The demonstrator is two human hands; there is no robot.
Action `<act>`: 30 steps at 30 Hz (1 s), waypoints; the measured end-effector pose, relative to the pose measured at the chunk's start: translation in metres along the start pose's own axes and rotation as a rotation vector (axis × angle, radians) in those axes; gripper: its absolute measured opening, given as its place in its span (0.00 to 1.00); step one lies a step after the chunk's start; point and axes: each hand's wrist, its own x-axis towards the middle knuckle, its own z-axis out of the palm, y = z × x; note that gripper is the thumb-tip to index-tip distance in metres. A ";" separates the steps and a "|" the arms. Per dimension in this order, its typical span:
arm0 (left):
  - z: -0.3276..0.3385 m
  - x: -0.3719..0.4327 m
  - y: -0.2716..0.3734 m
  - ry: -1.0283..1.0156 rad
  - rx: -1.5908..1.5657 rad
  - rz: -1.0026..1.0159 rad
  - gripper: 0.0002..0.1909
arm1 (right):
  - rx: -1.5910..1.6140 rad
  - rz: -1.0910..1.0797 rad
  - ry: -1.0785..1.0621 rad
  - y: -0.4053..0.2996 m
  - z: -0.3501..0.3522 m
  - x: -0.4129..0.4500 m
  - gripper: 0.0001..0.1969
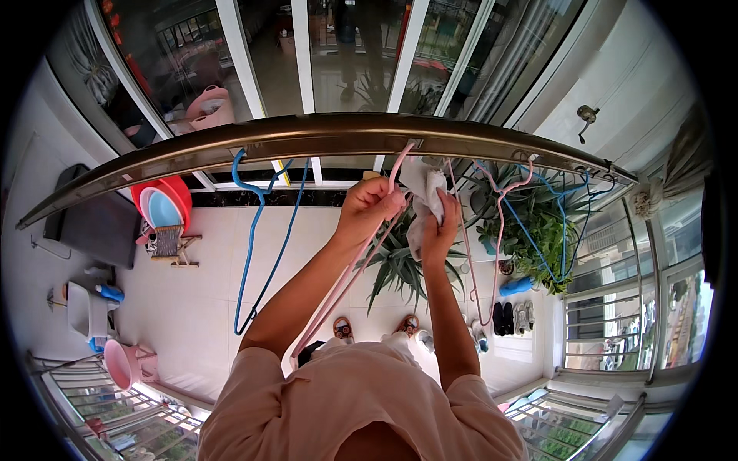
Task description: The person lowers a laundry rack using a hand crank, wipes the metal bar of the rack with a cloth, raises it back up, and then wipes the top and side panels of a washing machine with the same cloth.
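A pink clothes hanger (399, 167) hangs by its hook from the brown metal drying rail (323, 129). My left hand (372, 204) is closed around its neck, just under the rail. In my right hand (441, 230) is a bunched light grey cloth (429, 187), close beside the hanger's neck. To the left on the rail hang blue hangers (249, 253). Another pink hanger (500, 213) and more blue hangers (560, 219) are on the right.
Potted aloe-like plants (398, 265) and leafy plants (536, 248) stand below on the right. Nested basins (164, 204) and a small folding stool (170, 245) are at the left. Shoes (513, 318) stand on the tiles by the barred window. Sliding glass doors (354, 63) lie beyond the rail.
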 end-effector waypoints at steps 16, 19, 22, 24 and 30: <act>0.013 0.015 0.003 -0.051 0.175 -0.017 0.08 | 0.077 0.071 -0.509 -0.085 -0.023 -0.079 0.24; 0.021 0.016 0.004 -0.086 0.238 -0.090 0.08 | 0.045 0.176 -0.435 -0.063 -0.005 -0.051 0.24; 0.028 0.015 -0.005 0.069 0.393 -0.053 0.05 | -0.005 -0.003 -0.379 -0.062 0.008 -0.056 0.23; 0.035 0.014 -0.014 0.136 0.433 0.006 0.04 | 0.090 0.023 -0.433 -0.069 0.000 -0.076 0.25; 0.041 0.026 -0.035 0.249 0.475 0.220 0.04 | 0.178 0.006 -0.511 -0.080 -0.068 -0.144 0.25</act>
